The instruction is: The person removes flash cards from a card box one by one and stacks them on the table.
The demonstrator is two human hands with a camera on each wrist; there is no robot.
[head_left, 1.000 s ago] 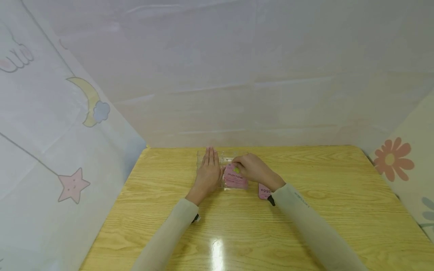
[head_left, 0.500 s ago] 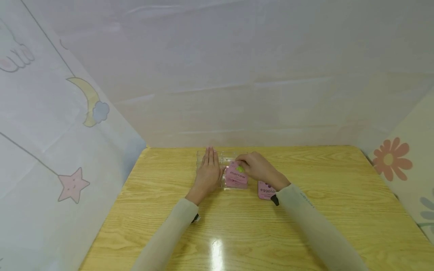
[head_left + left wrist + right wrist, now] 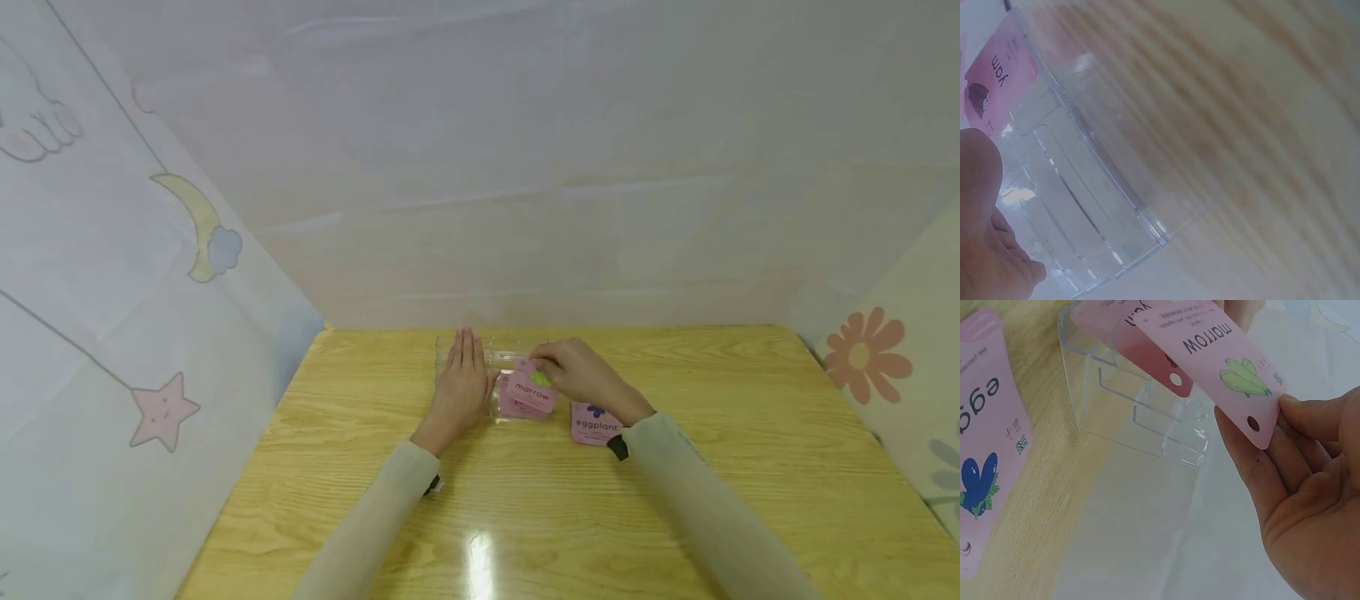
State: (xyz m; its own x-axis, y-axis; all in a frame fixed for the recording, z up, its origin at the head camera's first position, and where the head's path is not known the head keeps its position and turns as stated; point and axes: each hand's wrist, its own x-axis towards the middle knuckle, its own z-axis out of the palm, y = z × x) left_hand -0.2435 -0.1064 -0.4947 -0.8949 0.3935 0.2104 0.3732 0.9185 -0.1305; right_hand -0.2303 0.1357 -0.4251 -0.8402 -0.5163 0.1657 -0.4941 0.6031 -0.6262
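Observation:
My right hand pinches the pink marrow card by its top corner, near the punched hole. In the head view that card overlaps the pink yam card, which stands in the front of a clear stepped plastic rack. My left hand lies over the left part of the rack, fingers straight and together, pointing to the back. In the left wrist view its thumb side shows beside the clear steps. Near my right forearm, the eggplant card lies on the table.
The wood-grain table ends just behind the rack, against a pale cloth backdrop. Printed side cloths rise at left, with a moon and star, and at right, with a flower.
My right hand has drawn the marrow card a little to the right, tilting it, so more of the yam card behind shows. The eggplant card is less covered. My left hand stays put.

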